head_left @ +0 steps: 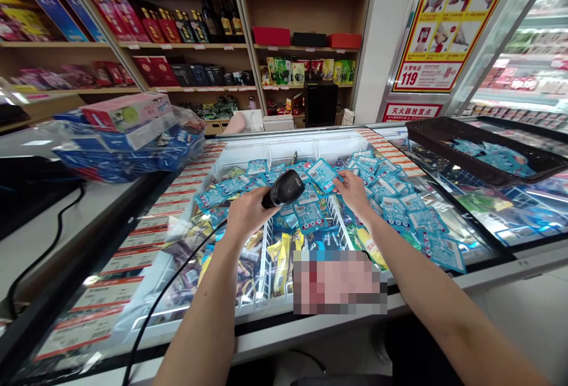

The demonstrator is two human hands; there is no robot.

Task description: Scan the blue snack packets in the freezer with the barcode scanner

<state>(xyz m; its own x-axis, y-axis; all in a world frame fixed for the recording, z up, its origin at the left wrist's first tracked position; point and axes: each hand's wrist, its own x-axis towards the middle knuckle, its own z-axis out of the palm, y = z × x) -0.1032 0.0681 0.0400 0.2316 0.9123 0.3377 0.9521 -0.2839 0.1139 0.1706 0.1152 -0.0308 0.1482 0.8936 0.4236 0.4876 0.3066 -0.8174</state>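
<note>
My left hand (249, 213) is wrapped round the handle of a black barcode scanner (287, 188), whose head tilts to the right over the freezer. A black cable trails from it toward the lower left. The fingers of my right hand (352, 192) pinch the edge of a blue printed packet (322, 174), with a barcode label side up. Under and around both hands, several similar blue packets (391, 211) lie spread over the freezer's glass top (177, 267). What is printed on them is too small to read.
Shrink-wrapped boxes (128, 134) stand at the left end of the glass. A dark tray (483, 155) with more blue packets rests on the right freezer. Price labels (146, 238) line the glass. Behind are stocked shelves (186, 48). A blurred-out patch (339, 282) covers something at the front edge.
</note>
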